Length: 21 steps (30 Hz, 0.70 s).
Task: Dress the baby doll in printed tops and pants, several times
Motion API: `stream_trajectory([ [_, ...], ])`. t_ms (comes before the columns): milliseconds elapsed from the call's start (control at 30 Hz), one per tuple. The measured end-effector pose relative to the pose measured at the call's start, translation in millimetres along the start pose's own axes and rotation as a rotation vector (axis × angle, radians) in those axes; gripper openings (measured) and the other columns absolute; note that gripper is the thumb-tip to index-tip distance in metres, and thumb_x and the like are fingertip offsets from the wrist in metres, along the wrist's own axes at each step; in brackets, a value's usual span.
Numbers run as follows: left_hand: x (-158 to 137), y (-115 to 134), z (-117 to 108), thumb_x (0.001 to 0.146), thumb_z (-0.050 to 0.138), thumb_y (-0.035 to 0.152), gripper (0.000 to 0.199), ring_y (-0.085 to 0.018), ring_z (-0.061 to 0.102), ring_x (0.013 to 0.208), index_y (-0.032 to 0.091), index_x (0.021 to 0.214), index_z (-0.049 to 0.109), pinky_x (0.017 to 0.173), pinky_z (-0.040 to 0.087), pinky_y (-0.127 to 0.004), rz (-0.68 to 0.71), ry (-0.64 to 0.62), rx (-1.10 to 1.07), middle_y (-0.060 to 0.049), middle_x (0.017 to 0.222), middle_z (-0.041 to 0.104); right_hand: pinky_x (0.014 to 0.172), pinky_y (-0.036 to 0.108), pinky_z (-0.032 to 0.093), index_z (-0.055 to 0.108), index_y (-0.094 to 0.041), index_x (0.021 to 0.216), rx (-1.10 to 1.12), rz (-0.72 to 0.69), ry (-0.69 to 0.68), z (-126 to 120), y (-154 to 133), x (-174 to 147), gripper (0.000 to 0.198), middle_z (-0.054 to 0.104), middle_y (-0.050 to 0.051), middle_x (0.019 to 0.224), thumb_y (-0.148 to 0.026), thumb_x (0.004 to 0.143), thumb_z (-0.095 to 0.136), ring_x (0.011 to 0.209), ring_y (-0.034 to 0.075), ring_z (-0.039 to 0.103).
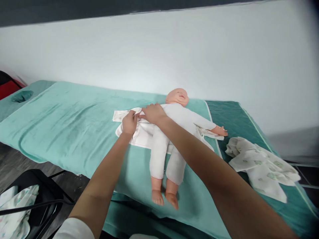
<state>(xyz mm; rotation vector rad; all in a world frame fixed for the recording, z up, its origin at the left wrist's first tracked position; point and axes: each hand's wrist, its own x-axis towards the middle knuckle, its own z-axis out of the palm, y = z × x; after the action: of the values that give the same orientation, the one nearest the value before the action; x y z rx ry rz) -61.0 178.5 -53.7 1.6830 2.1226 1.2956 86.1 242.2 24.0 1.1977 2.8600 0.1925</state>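
A baby doll (179, 114) in a white long-sleeved suit lies on its back, head toward the wall and bare feet toward me. Spread beneath it is an open baby shirt (142, 134), pale with a faint print, one sleeve stretched out to the left. My left hand (130, 122) is closed on the shirt's cloth near that sleeve. Bent over the doll's arm on the left side, my right hand (154, 113) is closed, its thumb close to my left fingers. That arm and its hand are mostly hidden. The doll's other arm reaches out to the right.
A green-covered massage bed (74, 122) runs along the white wall. On its right end lies a crumpled printed baby garment (261, 166). At lower left stands a black chair (47, 186) with printed cloth (18, 212) on it. Something red (10, 89) shows at far left.
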Motion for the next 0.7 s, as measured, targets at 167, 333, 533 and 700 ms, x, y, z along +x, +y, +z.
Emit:
stream_trajectory([
  [167,-6,8,4,0.104,0.04,0.036,0.026,-0.024,0.066,0.088,0.023,0.104,0.062,0.074,0.04,-0.032,0.178,-0.132,0.243,-0.01,0.098,0.073,0.092,0.044,0.042,0.062,-0.011,0.12,0.019,0.094,0.056,6,-11,7,0.031,0.07,0.023,0.119,-0.023,0.098,0.044,0.11,0.033,0.064],
  [333,-5,12,2,0.106,0.038,0.038,0.029,-0.025,0.067,0.086,0.022,0.105,0.062,0.071,0.038,-0.032,0.166,-0.144,0.292,-0.01,0.097,0.073,0.093,0.045,0.043,0.061,-0.009,0.121,0.045,0.13,0.056,5,-13,7,0.032,0.068,0.025,0.123,-0.02,0.098,0.042,0.112,0.034,0.063],
  [533,-5,10,3,0.105,0.039,0.036,0.025,-0.024,0.067,0.094,0.024,0.108,0.06,0.074,0.041,-0.032,0.188,-0.135,0.27,-0.009,0.104,0.073,0.097,0.048,0.045,0.062,-0.01,0.122,0.177,0.137,0.141,-6,10,-15,0.038,0.067,0.022,0.124,-0.036,0.099,0.047,0.117,0.037,0.06],
  [700,-6,12,3,0.105,0.04,0.033,0.023,-0.024,0.065,0.1,0.023,0.105,0.06,0.077,0.042,-0.032,0.201,-0.124,0.252,-0.009,0.108,0.071,0.108,0.046,0.044,0.061,-0.014,0.124,0.529,0.288,0.422,-1,54,-71,0.035,0.066,0.018,0.131,-0.032,0.097,0.048,0.126,0.032,0.057],
])
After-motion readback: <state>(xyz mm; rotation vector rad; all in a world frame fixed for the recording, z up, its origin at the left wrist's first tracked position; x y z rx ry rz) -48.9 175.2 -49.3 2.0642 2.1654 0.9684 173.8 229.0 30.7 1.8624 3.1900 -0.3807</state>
